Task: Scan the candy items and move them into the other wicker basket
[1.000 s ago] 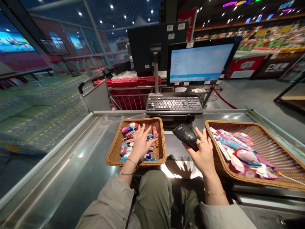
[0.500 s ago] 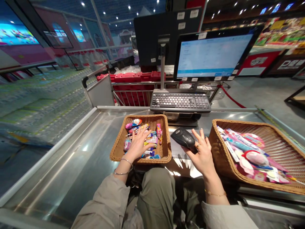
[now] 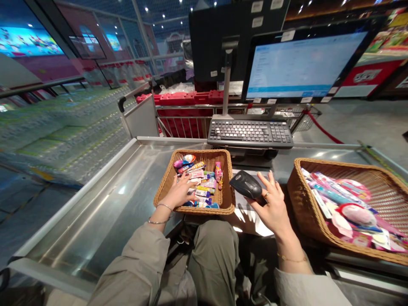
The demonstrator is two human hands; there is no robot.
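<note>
My left hand (image 3: 177,191) reaches over the left wicker basket (image 3: 232,187), fingers spread among small packaged goods (image 3: 204,190). A pink figure-shaped pack (image 3: 218,171) lies by the basket's right wall. I cannot make out any item held in that hand. In my right hand (image 3: 270,205) is a black barcode scanner (image 3: 246,184), its head turned left; several fingers stick out loosely and its handle is hidden. The scanner hangs between the two baskets. To the right, another wicker basket (image 3: 295,204) holds toothbrush-like packs and pink packages (image 3: 358,213).
A black keyboard (image 3: 250,132) stands on a raised mount behind the scanner, below a lit screen (image 3: 302,63). The metal counter (image 3: 105,204) has a raised rim. Beyond it are a trolley with red crates (image 3: 188,98) and stacked bottles (image 3: 63,140) at left.
My view has shifted slightly, so most things sit further right. My left hand has moved left across the basket, uncovering more packs. The scanner has moved a little left with my right hand.
</note>
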